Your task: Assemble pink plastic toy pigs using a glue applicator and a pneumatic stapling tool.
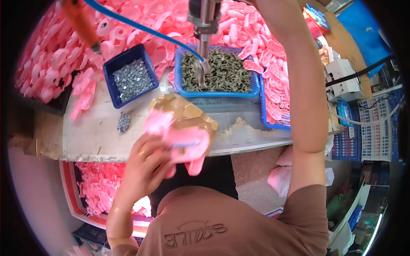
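My left hand is closed round a pink plastic part, slightly blurred, with a thin bluish strip across it. The part lies against a tan, faceted block at the table's near edge. My right forearm reaches up past the right side of the table, and its hand is beyond the top edge of the picture. Above the block, a metal tool head points down in front of a blue tray of small grey-green metal pieces.
A dark blue box holds small silver pieces; a few lie on the table. Pink parts heap along the back. A blue hose and orange tool hang above. A crate of pink parts stands below.
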Demonstrator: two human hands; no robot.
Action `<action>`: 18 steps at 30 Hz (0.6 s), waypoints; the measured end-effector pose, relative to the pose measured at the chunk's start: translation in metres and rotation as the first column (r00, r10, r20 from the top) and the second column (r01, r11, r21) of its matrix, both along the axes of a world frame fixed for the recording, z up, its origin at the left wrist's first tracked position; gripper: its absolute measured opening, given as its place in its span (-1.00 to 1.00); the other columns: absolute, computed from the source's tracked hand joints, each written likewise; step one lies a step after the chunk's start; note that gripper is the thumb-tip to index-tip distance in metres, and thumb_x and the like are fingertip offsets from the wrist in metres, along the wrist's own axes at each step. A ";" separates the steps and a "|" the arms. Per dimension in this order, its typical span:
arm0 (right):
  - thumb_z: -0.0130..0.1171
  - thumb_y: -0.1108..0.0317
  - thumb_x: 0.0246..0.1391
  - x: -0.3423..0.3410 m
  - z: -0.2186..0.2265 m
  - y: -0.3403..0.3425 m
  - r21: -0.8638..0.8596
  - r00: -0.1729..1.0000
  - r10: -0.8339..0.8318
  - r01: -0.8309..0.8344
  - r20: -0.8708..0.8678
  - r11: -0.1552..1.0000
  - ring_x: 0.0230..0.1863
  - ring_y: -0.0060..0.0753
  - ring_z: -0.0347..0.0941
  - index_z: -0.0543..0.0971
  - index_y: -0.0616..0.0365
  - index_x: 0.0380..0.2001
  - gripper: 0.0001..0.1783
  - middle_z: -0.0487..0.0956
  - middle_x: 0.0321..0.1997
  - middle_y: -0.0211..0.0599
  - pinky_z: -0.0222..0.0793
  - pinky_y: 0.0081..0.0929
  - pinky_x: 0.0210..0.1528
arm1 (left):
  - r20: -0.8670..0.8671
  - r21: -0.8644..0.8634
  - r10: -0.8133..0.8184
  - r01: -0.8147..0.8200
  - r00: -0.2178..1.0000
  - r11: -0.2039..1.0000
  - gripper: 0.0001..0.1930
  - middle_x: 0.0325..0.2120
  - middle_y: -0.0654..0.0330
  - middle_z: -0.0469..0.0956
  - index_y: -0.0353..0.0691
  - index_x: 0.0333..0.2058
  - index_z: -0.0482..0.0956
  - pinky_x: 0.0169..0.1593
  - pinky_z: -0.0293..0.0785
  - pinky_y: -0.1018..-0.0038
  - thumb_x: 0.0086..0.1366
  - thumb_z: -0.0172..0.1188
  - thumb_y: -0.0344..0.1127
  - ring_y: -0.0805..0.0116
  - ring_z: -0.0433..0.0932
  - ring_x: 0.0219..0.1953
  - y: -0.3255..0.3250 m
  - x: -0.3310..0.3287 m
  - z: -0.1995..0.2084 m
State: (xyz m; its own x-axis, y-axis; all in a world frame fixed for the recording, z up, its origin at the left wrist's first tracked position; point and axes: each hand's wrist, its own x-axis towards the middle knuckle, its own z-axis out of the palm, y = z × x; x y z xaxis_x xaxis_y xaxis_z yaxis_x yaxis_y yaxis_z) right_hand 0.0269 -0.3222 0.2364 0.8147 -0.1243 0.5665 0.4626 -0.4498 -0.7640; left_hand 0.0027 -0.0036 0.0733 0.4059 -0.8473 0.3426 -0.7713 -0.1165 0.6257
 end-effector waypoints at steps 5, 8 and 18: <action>0.18 0.34 0.25 -0.016 -0.097 -0.121 -0.416 0.860 -0.443 0.316 -0.254 0.853 -0.16 -0.55 0.57 0.62 0.15 -0.03 -0.74 0.66 -0.18 -0.37 0.48 -0.51 -0.08 | -0.311 0.545 0.128 0.066 0.942 0.836 -0.69 -0.21 0.07 0.60 -0.27 -0.21 0.62 -0.05 0.44 0.22 0.06 0.39 -0.31 0.05 0.55 -0.16 0.118 0.008 0.098; 0.21 0.32 0.09 -0.049 -0.141 -0.140 -0.740 0.717 -0.611 0.201 -0.335 0.641 -0.08 -0.14 0.62 0.57 0.06 -0.04 -0.67 0.67 -0.14 -0.11 0.51 -0.25 -0.06 | 0.160 0.566 0.407 -0.421 0.899 0.708 -0.64 -0.20 0.01 0.61 -0.31 -0.08 0.59 0.04 0.43 0.25 0.13 0.35 -0.36 0.05 0.57 -0.11 0.157 -0.014 0.075; 0.17 0.26 0.21 -0.081 -0.144 -0.118 -0.269 0.751 -0.422 0.326 -0.508 0.906 -0.28 -0.56 0.55 0.53 0.09 0.11 -0.59 0.64 -0.20 -0.39 0.46 -0.52 -0.30 | -0.077 0.296 0.064 -0.039 0.995 0.954 -0.51 0.01 0.07 0.56 -0.18 0.09 0.53 0.04 0.48 0.20 0.15 0.35 -0.37 -0.01 0.54 -0.01 0.026 0.004 0.033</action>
